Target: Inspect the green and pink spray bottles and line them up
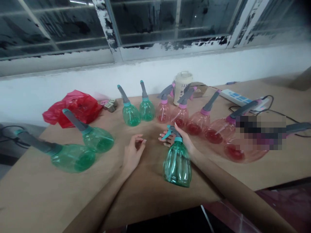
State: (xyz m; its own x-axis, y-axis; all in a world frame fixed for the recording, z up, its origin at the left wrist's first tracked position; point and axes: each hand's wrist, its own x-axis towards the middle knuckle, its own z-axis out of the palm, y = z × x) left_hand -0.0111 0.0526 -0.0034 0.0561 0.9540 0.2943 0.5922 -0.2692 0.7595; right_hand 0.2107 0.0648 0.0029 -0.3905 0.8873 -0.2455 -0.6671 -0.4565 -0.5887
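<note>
My right hand (pixel 183 139) is wrapped round the grey spray head of a clear green spray bottle (pixel 177 163). Its teal trigger points left, towards fingers of the same hand, and its ribbed body hangs tilted near the front of the table. My left hand (pixel 134 151) is beside it on the left, holding nothing, with loosely curled fingers and a small gap at the thumb. Other green spray bottles stand left of and behind my hands, such as one at the left (pixel 98 139) and one at the back (pixel 131 115). Pink spray bottles (pixel 198 122) line the right side.
On the wooden table (pixel 36 191) lies a red plastic bag (pixel 75 108), back left, with small blocks (pixel 110 105) beside it. A pale paper cup (pixel 182 84) stands behind the pink bottles. A power strip (pixel 238 97) with cables is back right. A wall and windows close the rear.
</note>
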